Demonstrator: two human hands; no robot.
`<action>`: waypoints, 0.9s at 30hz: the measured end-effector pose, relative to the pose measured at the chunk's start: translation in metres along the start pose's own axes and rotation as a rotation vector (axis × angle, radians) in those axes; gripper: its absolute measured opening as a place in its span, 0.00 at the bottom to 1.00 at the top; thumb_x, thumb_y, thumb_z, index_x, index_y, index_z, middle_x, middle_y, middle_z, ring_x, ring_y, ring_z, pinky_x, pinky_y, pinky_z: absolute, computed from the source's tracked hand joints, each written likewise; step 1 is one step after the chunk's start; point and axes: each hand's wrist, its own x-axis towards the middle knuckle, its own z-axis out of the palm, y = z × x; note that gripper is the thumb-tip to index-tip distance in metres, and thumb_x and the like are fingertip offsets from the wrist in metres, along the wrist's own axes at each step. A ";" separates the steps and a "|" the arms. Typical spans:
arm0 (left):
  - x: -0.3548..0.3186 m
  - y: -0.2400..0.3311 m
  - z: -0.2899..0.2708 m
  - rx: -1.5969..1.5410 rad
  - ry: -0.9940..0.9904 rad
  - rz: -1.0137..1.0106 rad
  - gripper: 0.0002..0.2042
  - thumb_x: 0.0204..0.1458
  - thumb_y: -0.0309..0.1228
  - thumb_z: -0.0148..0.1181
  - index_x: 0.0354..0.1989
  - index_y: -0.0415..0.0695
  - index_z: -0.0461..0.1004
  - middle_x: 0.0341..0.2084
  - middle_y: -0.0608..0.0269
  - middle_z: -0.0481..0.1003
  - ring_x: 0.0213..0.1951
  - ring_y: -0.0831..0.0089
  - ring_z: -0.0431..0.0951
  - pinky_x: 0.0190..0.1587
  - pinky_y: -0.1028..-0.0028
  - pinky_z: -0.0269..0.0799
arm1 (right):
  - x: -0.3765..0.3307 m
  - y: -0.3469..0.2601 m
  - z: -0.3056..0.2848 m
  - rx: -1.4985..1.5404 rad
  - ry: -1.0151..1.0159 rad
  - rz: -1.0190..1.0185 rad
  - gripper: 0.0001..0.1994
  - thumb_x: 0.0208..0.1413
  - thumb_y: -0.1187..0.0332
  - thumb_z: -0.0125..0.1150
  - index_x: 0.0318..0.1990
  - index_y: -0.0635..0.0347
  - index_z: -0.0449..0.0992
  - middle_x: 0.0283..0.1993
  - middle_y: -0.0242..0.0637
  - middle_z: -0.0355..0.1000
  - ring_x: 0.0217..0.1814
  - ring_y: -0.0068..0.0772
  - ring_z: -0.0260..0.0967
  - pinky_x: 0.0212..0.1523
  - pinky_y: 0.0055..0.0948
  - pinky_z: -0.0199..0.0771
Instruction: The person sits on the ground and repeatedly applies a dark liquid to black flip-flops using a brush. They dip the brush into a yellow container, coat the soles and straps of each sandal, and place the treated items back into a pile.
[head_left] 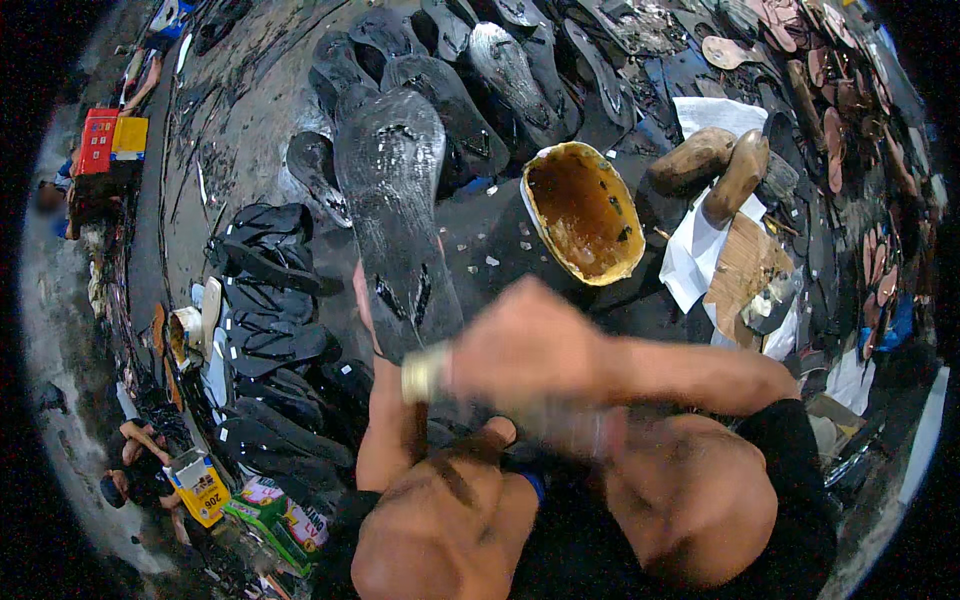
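A black sandal sole [390, 150], shiny and wet-looking over much of its face, lies lengthwise in front of me. My left hand [363, 305] grips it from beneath, its fingers showing along the left edge and the rest hidden. Over the sole's near end, my right hand [535, 345] is closed and smeared by motion. From it sticks a tool with a pale blunt end [427, 375], too blurred to name surely. Beyond that hand, a cut-open tub [533, 217] with a yellowish rim holds amber, sticky-looking stuff.
More glossy black soles [445, 110] cover the ground ahead. Black sandals [270, 340] are piled at left. Wooden shoe lasts [738, 178], white paper [690, 260] and cardboard [745, 265] lie at right, near brown soles [833, 150]. Boxes and a green packet [275, 520] stand at left.
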 end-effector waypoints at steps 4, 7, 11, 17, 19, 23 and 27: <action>-0.010 -0.008 0.002 0.023 0.044 -0.039 0.20 0.66 0.38 0.41 0.57 0.38 0.70 0.49 0.52 0.76 0.46 0.60 0.79 0.51 0.65 0.77 | 0.037 0.100 -0.055 -0.202 0.452 0.517 0.11 0.59 0.68 0.65 0.46 0.62 0.76 0.34 0.44 0.79 0.37 0.37 0.78 0.41 0.33 0.76; -0.018 -0.007 0.006 0.177 -0.088 -0.042 0.19 0.66 0.37 0.42 0.57 0.37 0.70 0.50 0.52 0.76 0.47 0.61 0.79 0.51 0.66 0.77 | 0.077 0.091 -0.087 -0.278 0.586 0.469 0.09 0.58 0.66 0.63 0.42 0.60 0.78 0.37 0.42 0.80 0.39 0.39 0.79 0.41 0.33 0.76; 0.009 -0.009 0.007 0.417 -0.197 -0.175 0.17 0.66 0.36 0.42 0.52 0.40 0.73 0.46 0.59 0.78 0.44 0.68 0.79 0.49 0.68 0.77 | 0.067 0.031 -0.062 -0.345 -0.210 0.030 0.09 0.51 0.65 0.62 0.40 0.53 0.77 0.35 0.37 0.77 0.35 0.43 0.75 0.36 0.36 0.74; 0.038 -0.001 0.014 0.341 -0.186 -0.201 0.19 0.66 0.37 0.38 0.49 0.38 0.74 0.43 0.57 0.80 0.41 0.66 0.81 0.49 0.60 0.77 | 0.026 -0.024 -0.039 -0.089 -0.017 -0.007 0.11 0.51 0.63 0.58 0.42 0.46 0.76 0.39 0.29 0.74 0.41 0.38 0.72 0.42 0.39 0.67; 0.052 -0.003 0.030 0.472 -0.098 -0.191 0.20 0.65 0.38 0.39 0.49 0.37 0.75 0.43 0.56 0.80 0.41 0.65 0.81 0.48 0.61 0.78 | 0.010 -0.021 -0.048 -0.120 -0.203 0.069 0.12 0.52 0.63 0.57 0.45 0.43 0.76 0.39 0.27 0.74 0.43 0.36 0.70 0.45 0.39 0.65; 0.113 -0.033 0.082 0.352 -0.323 -0.206 0.19 0.62 0.38 0.42 0.47 0.38 0.76 0.42 0.56 0.80 0.44 0.65 0.80 0.51 0.64 0.76 | -0.040 -0.034 -0.066 -0.025 -0.200 0.405 0.16 0.48 0.68 0.66 0.47 0.41 0.80 0.37 0.27 0.73 0.46 0.36 0.67 0.48 0.37 0.63; 0.192 -0.147 0.129 0.405 -0.253 -0.351 0.08 0.56 0.28 0.61 0.43 0.45 0.74 0.25 0.72 0.71 0.26 0.78 0.67 0.32 0.74 0.65 | -0.102 -0.052 -0.092 -0.344 0.350 0.874 0.12 0.53 0.71 0.69 0.45 0.58 0.81 0.40 0.37 0.78 0.41 0.40 0.71 0.43 0.36 0.71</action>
